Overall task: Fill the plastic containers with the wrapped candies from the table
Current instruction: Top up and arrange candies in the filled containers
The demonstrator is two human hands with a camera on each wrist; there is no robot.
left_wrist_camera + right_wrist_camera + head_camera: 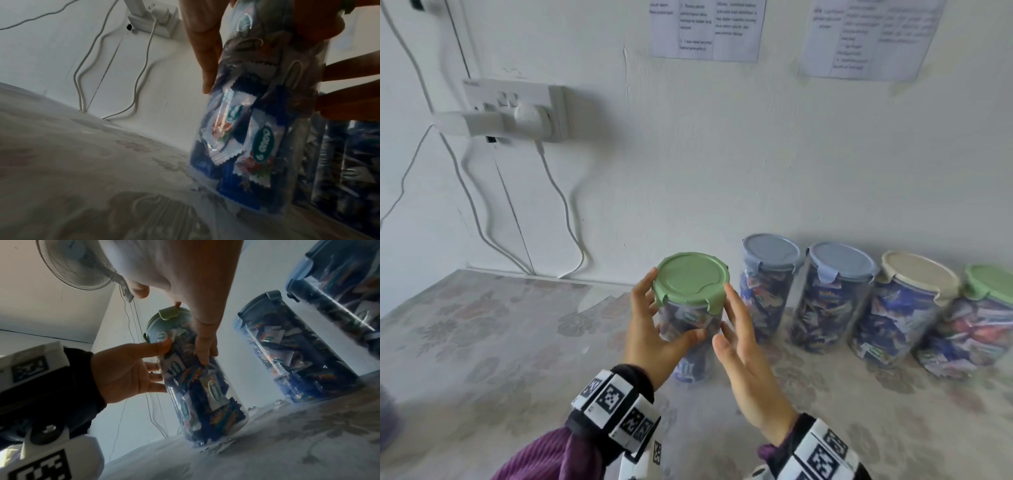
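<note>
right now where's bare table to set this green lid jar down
Free: the floral tablecloth left of the green-lidded jar, toward the hanging cables. Crowded: to its right, the four lidded jars line the wall.

Clear plastic container with green lid (690, 294), clipped shut, packed with wrapped candies (261, 146) in blue and white wrappers. Stands on the floral tablecloth, slightly tilted, at the left end of a row near the wall. Four more filled, lidded containers (835, 294) beside it: two blue lids, one beige, one green.
</note>
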